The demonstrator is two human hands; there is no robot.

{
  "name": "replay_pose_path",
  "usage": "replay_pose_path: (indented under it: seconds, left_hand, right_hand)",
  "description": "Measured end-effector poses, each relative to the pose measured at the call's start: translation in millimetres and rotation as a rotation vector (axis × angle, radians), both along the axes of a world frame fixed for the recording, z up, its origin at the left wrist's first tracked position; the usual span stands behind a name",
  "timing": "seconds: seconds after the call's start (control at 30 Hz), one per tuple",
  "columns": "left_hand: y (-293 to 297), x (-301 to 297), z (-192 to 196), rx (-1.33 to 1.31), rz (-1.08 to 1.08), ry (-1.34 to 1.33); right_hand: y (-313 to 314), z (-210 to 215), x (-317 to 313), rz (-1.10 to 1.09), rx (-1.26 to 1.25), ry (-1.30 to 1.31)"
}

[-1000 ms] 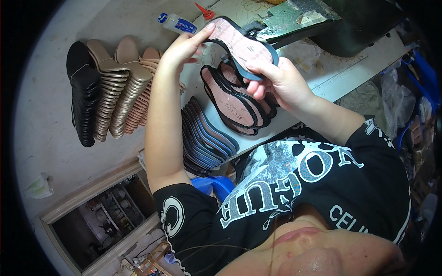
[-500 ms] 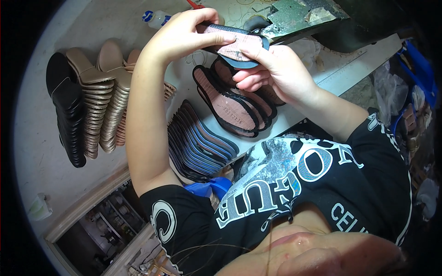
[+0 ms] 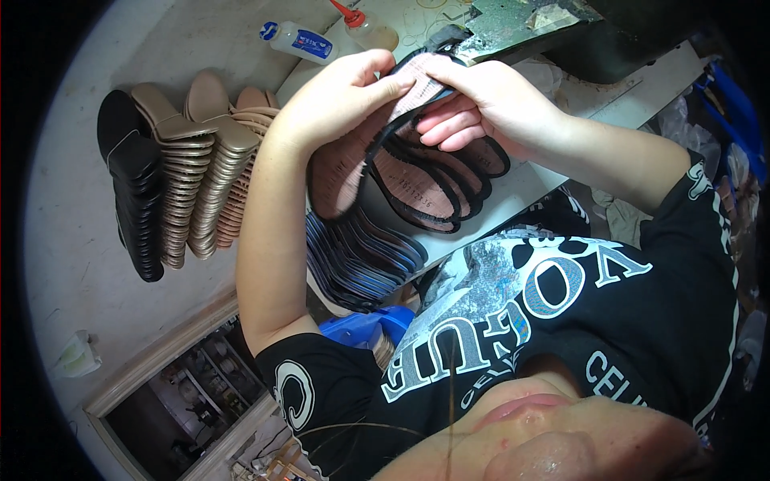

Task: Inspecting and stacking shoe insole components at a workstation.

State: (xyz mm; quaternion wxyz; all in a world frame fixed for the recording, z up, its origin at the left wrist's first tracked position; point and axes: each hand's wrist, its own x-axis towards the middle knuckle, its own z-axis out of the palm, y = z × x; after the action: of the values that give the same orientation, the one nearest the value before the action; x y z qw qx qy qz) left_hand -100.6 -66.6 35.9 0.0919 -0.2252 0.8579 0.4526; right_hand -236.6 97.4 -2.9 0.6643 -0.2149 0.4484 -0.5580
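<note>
Both hands hold a pink insole with a black rim (image 3: 341, 180), up over the white table (image 3: 517, 200). The left hand (image 3: 353, 84) is bent into a pinch, its thumb pressed on the pink face near the far end and its fingers curled behind the edge. The right hand (image 3: 497, 100) grips the same end from the right, thumb on the pink face; its other fingers are loosely curled below, slightly spread. From the hands the insole slants toward the near left.

Just to its right lies a pile of similar insoles (image 3: 413, 188), overlapping in a fan. On the near side stands a row of dark, thin soles (image 3: 365, 260), packed closely side by side. Farther left are bundles of finished-looking soles: 1 black bundle (image 3: 136, 176), 2 gold bundles (image 3: 172, 124) and a pink bundle (image 3: 237, 196). On the far side, a white bottle with a blue label (image 3: 301, 42) lies tilted, left of a clear bottle with a red nozzle (image 3: 373, 34).
</note>
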Motion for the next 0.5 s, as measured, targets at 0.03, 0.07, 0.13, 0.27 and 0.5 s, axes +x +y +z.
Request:
replay_pose_path:
  seconds: [0.03, 0.07, 0.13, 0.27, 0.5]
  left_hand:
    - [1.6, -0.5, 1.3, 0.106, 0.026, -0.075]
    - [4.3, -1.2, 1.4, 0.101, 0.024, -0.078]
    - [11.7, -2.7, 3.0, 0.16, 0.099, -0.086]
    - [28.5, -2.7, 4.1, 0.294, 0.275, -0.079]
    - [35.4, -12.3, 12.5, 0.276, 0.348, -0.173]
  right_hand:
    - [-0.3, -0.2, -0.3, -0.001, -0.009, -0.001]
    - [-0.1, -1.4, -0.4, 0.006, -0.015, 0.002]
    - [-0.4, -3.9, -3.2, 0.01, -0.028, 0.002]
    - [2.5, -3.9, -6.9, 0.075, -0.009, -0.025]
    - [18.6, 2.6, -9.4, 0.231, 0.006, -0.101]
